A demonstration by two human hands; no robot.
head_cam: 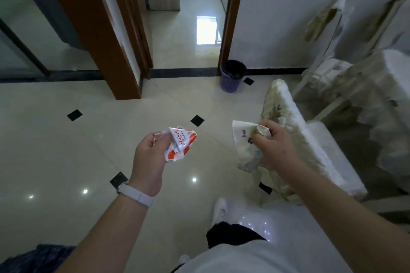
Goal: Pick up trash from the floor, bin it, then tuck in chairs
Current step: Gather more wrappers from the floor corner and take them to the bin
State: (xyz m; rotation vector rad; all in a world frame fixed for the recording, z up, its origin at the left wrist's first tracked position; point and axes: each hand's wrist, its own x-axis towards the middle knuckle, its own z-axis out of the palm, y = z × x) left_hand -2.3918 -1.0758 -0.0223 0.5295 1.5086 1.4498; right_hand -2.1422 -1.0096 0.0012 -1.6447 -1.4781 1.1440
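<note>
My left hand (150, 157) holds a crumpled red-and-white wrapper (180, 143) at waist height over the tiled floor. My right hand (275, 144) grips a white paper bag (245, 150) with faint print by its top edge, and the bag hangs down below the fingers. A purple bin (231, 76) with a black liner stands against the far wall beside the doorway, well ahead of both hands.
A brown door frame (104, 35) and open door stand ahead on the left, with a corridor beyond. Chairs (310, 139) wrapped in white protective covering crowd the right side along the wall. Glossy cream floor tiles (66, 150) with black diamond insets stretch between me and the bin.
</note>
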